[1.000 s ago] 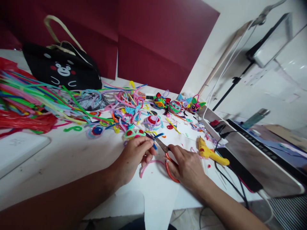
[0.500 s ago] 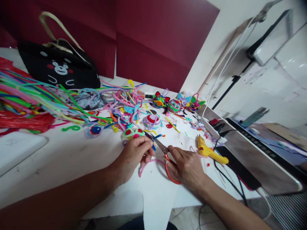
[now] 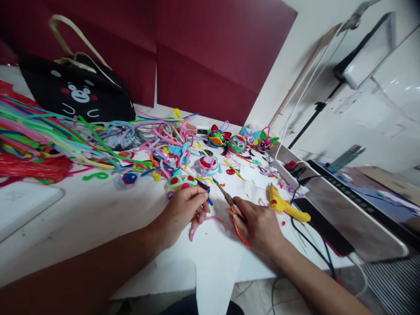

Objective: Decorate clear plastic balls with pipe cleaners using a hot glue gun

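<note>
table (image 3: pixel 98 214), bear bag (image 3: pixel 78 94); left hand (image 3: pixel 183 210) pinches wire (image 3: pixel 209 201), right hand (image 3: pixel 259 225) scissors (image 3: pixel 225 196).

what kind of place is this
Probably a home craft desk: pipe cleaners heaped across the white table, a yellow glue gun, and the right hand holding scissors while the left hand pinches a blue piece.

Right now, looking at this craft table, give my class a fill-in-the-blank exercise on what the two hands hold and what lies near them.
1. The right hand holds scissors with ____ handles.
2. The glue gun lying on the table to the right of that hand is ____.
3. The left hand pinches a short pipe cleaner piece; the curved pipe cleaner lying beside it is ____.

Missing words: orange; yellow; pink.
</note>
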### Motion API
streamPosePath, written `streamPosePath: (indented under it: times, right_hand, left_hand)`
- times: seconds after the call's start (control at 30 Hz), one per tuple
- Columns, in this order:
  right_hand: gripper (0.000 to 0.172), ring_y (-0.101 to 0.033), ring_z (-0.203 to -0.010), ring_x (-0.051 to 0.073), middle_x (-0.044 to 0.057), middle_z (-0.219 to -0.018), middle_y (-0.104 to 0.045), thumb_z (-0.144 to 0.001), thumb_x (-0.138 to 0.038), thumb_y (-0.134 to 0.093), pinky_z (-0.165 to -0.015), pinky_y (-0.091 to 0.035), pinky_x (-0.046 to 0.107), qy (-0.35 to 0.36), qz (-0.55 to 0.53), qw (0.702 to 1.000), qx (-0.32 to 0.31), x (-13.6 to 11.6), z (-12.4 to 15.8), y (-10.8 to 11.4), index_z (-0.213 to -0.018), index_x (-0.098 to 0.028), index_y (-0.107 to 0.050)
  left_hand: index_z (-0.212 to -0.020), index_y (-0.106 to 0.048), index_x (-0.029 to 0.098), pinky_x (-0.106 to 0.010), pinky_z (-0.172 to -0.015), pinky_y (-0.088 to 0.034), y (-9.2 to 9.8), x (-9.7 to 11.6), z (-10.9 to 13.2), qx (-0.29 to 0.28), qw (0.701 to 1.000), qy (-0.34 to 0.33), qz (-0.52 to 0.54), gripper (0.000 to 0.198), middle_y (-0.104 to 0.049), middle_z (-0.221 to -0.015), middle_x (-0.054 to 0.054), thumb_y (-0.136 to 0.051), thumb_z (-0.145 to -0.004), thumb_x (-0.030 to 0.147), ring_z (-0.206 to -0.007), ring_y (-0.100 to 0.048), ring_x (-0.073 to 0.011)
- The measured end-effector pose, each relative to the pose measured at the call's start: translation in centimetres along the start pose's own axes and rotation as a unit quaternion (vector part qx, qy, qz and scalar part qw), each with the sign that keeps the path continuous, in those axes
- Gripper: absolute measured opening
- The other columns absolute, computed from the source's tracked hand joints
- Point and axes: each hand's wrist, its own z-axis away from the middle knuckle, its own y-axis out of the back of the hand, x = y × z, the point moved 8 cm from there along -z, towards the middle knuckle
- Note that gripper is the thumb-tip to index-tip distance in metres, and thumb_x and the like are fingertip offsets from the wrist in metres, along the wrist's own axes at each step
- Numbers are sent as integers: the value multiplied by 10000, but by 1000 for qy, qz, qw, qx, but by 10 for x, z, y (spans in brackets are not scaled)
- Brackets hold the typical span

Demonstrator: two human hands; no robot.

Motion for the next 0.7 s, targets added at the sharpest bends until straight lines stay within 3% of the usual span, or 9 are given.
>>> streamPosePath:
  times: [0.13, 0.27, 0.37, 0.43, 0.53, 0.6, 0.7]
  right_hand:
    - [234, -630, -583, 168, 47, -707, -686, -912, -338, -503, -526, -339, 246, -51, -18, 995, -87, 23, 6, -1, -957, -166, -656]
    - [195, -652, -691, 204, 61, -800, -705, -874, -271, -555, -591, -396, 275, -50, -2, 984, -172, 35, 14, -9, -1002, -189, -677]
    - [207, -645, -769, 231, 72, -845, -689, -856, -216, -578, -655, -445, 311, -30, -1, 979, -204, 34, 15, -12, -1031, -192, -685]
    - [222, -634, -828, 239, 88, -909, -673, -859, -211, -588, -706, -472, 334, -14, -26, 984, -175, 28, 9, -4, -1058, -190, -684]
    - [279, -619, -941, 223, 114, -1051, -644, -906, -223, -544, -790, -493, 332, -16, -121, 990, -76, 14, -6, 15, -1164, -170, -636]
    - [296, -614, -956, 206, 111, -1074, -634, -925, -248, -533, -802, -496, 313, -4, -174, 984, -35, 0, -16, 22, -1198, -161, -608]
    - [220, -612, -856, 193, 94, -929, -647, -950, -213, -482, -739, -482, 295, 45, -173, 984, -24, -25, -29, 19, -1069, -137, -650]
  left_hand:
    - [-718, -492, 181, -184, -237, -354, -1, 0, -2, -5, 1000, 2, -28, 182, -567, -492, 20, -464, -870, 276, -334, -506, -114]
    - [-777, -486, 178, -180, -226, -362, -1, -3, -7, -19, 998, -33, -51, 128, -649, -679, -9, -480, -860, 276, -387, -592, -130]
    - [-821, -486, 184, -194, -232, -388, 0, -1, -8, -25, 994, -79, -72, 130, -667, -809, -18, -486, -857, 308, -431, -634, -142]
    - [-838, -492, 187, -198, -233, -384, 0, 3, -6, -27, 989, -99, -109, 141, -653, -740, 3, -469, -865, 324, -388, -605, -132]
    - [-798, -502, 191, -183, -252, -335, -3, 13, -1, -24, 965, -148, -214, 158, -548, -511, 65, -420, -884, 295, -294, -487, -99]
    - [-732, -496, 196, -174, -314, -327, -6, 24, 5, -6, 931, -216, -296, 176, -470, -440, 85, -410, -879, 237, -306, -444, -81]
    - [-656, -466, 197, -188, -448, -358, -11, 39, 17, 40, 862, -331, -382, 189, -477, -493, 68, -445, -842, 165, -436, -487, -83]
